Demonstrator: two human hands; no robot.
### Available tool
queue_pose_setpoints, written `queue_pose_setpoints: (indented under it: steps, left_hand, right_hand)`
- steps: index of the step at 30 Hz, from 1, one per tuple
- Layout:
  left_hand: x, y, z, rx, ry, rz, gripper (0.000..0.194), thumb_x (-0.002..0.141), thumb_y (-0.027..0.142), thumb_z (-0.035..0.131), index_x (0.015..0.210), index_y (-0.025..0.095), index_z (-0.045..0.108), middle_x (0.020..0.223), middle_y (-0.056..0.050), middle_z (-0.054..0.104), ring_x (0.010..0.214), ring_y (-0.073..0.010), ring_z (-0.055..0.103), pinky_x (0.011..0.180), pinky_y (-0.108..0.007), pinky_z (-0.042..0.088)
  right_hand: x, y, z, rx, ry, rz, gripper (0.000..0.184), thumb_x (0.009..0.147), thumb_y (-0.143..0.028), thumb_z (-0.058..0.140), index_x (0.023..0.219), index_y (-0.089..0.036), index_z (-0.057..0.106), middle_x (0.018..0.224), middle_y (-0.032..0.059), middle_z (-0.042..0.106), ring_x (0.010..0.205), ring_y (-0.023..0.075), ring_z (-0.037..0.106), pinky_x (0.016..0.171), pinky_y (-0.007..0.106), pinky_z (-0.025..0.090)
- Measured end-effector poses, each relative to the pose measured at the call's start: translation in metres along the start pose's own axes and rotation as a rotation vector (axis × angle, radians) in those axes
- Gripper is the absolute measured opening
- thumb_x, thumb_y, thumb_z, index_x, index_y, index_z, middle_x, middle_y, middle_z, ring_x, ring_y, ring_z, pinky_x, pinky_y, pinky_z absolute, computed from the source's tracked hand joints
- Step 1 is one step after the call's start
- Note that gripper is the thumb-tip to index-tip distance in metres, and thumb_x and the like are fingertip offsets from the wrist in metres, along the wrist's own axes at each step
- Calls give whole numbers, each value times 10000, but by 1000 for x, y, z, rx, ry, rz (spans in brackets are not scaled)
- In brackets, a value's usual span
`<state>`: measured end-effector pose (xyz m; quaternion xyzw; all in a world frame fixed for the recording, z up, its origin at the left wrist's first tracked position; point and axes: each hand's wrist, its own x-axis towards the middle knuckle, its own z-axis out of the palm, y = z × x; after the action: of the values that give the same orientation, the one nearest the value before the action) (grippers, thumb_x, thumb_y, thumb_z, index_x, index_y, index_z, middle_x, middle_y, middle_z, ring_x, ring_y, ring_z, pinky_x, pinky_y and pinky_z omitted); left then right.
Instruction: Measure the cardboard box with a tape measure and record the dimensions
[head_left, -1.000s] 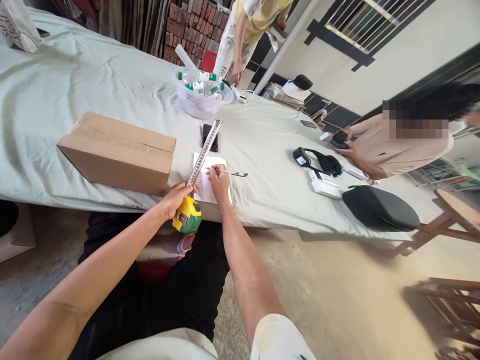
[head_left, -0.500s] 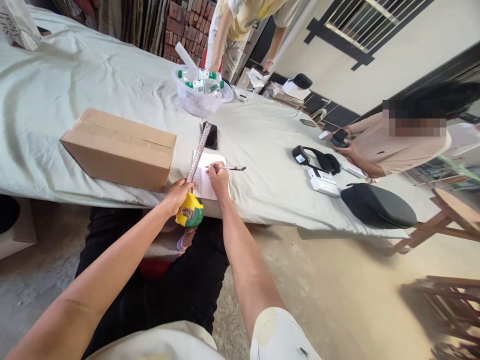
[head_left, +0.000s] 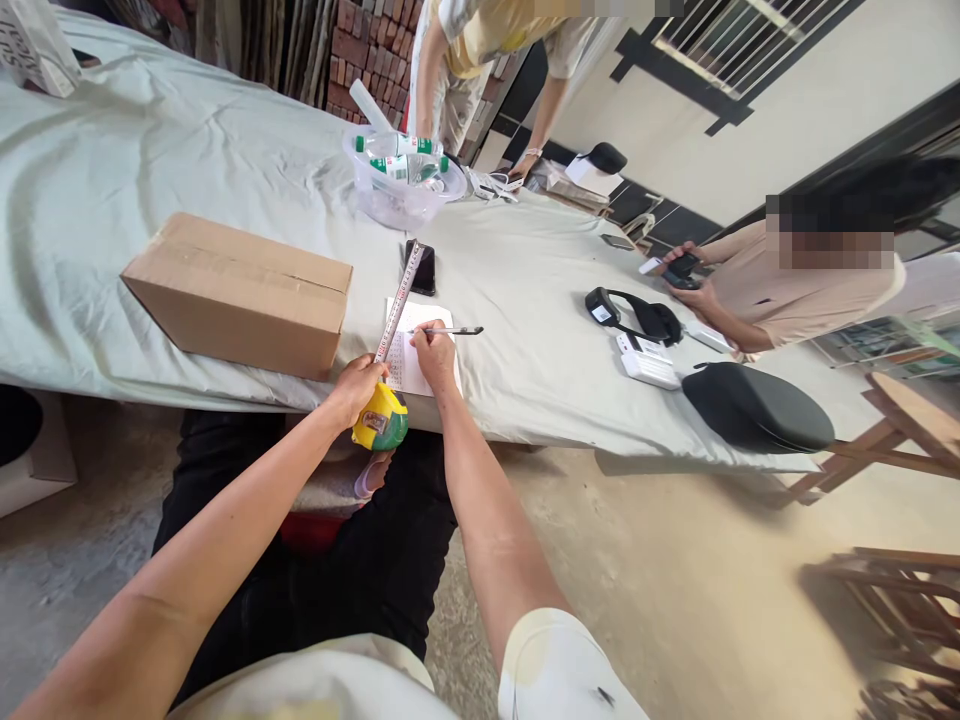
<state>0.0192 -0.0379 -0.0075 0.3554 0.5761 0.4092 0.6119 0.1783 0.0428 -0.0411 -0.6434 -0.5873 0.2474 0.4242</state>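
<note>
My left hand (head_left: pixel 357 387) is closed around a yellow and green tape measure (head_left: pixel 382 421) at the table's near edge. Its blade (head_left: pixel 400 300) sticks out and lies over the table toward a black phone (head_left: pixel 424 268). My right hand (head_left: pixel 434 352) grips a pen (head_left: pixel 448 331) with the tip on a white sheet of paper (head_left: pixel 411 353) that carries rows of writing. A closed cardboard box (head_left: pixel 237 291) lies just left of both hands.
A grey cloth covers the table (head_left: pixel 112 180). A clear bowl with bottles (head_left: pixel 399 180) stands behind the phone. A headset (head_left: pixel 634 318) and white devices (head_left: pixel 646 367) lie to the right. One person sits at the right with a phone; another stands at the far end. A black stool (head_left: pixel 756 407) is near.
The tape's blade has dropped lower and flatter toward the table. My hands have stayed at the paper. The standing person at the far end has leaned toward the table.
</note>
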Motion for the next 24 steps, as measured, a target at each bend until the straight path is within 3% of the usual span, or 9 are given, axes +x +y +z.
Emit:
queue_pose_setpoints:
  steps: [9,24]
  left_hand:
    - [1,-1,-1,43,6,14,64,685,274,590,679,222,553,913,-44,721,708,-181,598,553,-259,418]
    - [-1,0,-1,52,1,32,145,712,307,616,642,218,525,791,-23,678,648,-164,556,552,-258,395]
  right_hand:
    - [-4,-4,-3,90,13,-12,81,853,-317,491,838,-246,528,687,-32,658,725,188,652,756,312,453]
    - [-5,-6,-3,3,10,-12,71,854,-313,491,832,-251,517,687,-36,641,707,184,632,740,306,443]
